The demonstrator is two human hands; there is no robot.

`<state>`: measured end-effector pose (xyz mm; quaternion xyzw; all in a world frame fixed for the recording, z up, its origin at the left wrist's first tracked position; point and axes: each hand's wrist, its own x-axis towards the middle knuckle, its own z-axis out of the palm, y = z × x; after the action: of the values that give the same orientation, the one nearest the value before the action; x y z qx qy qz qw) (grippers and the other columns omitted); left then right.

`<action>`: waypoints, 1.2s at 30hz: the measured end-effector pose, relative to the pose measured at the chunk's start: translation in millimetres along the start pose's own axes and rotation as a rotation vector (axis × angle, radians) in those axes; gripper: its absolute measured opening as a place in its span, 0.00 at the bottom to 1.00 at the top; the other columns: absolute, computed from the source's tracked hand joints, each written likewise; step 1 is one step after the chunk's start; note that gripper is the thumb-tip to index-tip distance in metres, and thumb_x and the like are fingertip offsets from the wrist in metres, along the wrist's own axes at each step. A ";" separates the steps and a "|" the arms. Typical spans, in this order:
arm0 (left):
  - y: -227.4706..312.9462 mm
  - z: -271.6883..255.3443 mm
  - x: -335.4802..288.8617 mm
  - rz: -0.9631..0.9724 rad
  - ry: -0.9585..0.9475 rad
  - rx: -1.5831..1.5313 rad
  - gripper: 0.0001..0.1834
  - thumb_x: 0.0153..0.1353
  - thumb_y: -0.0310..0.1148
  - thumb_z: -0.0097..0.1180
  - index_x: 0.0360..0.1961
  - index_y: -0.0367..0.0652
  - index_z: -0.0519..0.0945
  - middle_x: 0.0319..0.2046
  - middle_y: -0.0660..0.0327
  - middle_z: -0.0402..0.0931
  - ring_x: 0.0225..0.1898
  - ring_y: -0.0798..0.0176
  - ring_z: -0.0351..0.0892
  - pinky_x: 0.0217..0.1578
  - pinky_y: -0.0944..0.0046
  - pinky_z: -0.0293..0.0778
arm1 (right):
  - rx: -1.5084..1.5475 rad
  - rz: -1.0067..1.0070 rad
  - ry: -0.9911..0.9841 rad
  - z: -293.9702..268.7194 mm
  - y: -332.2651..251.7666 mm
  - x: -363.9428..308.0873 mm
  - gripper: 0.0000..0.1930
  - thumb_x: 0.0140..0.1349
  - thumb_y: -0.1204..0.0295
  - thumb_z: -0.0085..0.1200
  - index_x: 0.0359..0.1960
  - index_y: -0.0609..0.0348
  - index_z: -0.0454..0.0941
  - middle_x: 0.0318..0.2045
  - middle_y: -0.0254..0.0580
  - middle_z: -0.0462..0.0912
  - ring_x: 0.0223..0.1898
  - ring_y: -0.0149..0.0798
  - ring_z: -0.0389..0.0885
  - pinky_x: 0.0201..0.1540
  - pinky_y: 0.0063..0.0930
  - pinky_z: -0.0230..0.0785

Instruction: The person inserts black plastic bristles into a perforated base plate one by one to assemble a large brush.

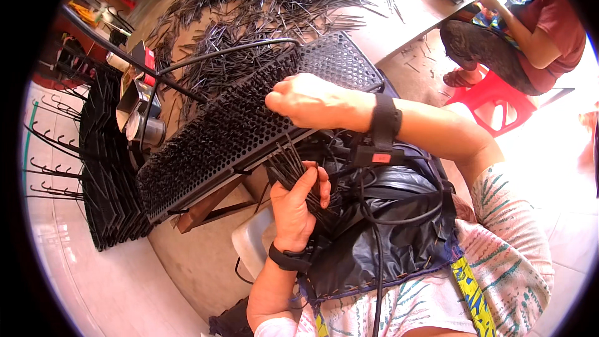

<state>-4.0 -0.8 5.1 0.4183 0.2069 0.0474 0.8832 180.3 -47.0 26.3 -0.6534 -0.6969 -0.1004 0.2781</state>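
A long black perforated panel (334, 56) lies slanted across my front. Black strips (218, 125) stand densely in its holes over the left and middle parts, while bare holes show along the near edge and at the right end. My left hand (296, 203) is closed round a bundle of thin black strips (288, 163), held just below the panel's near edge. Over the panel, my right hand (315, 103) is closed with fingers pressed together at the row of strips. Whatever is between those fingertips is hidden.
Loose black strips (268, 0) are heaped on the table (390, 22) beyond. Stacked black panels with hooks (106, 156) stand at left, near a metal can (150, 130). Another person (549, 31) sits at right on a red stool (499, 103). A black apron (380, 237) covers my lap.
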 end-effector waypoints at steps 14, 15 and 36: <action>5.9 6.6 -2.2 -0.031 0.001 0.075 0.05 0.55 0.25 0.49 0.33 0.36 0.71 0.24 0.56 0.72 0.19 0.65 0.69 0.14 0.71 0.64 | 0.767 0.724 0.212 -27.9 -40.3 -30.6 0.02 0.54 0.78 0.47 0.27 0.64 0.71 0.15 0.34 0.74 0.15 0.22 0.70 0.17 0.15 0.62; 5.7 6.6 -1.7 -0.028 0.013 0.055 0.05 0.55 0.25 0.49 0.33 0.36 0.71 0.24 0.57 0.72 0.19 0.65 0.69 0.14 0.71 0.64 | 0.655 0.681 0.267 -26.6 -32.6 -32.9 0.02 0.54 0.78 0.47 0.27 0.63 0.71 0.16 0.34 0.74 0.16 0.22 0.70 0.18 0.15 0.63; 3.9 11.3 -4.4 0.058 0.021 -0.033 0.07 0.54 0.25 0.49 0.35 0.37 0.70 0.23 0.58 0.71 0.19 0.65 0.69 0.16 0.69 0.64 | -0.130 0.004 0.241 -1.2 10.9 -25.5 0.16 0.38 0.82 0.46 0.34 0.65 0.67 0.25 0.45 0.70 0.28 0.47 0.70 0.28 0.34 0.65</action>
<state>-3.1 -7.5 15.9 0.4090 0.2030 0.0806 0.8860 190.9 -68.0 11.6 -0.6547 -0.6491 -0.2225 0.3171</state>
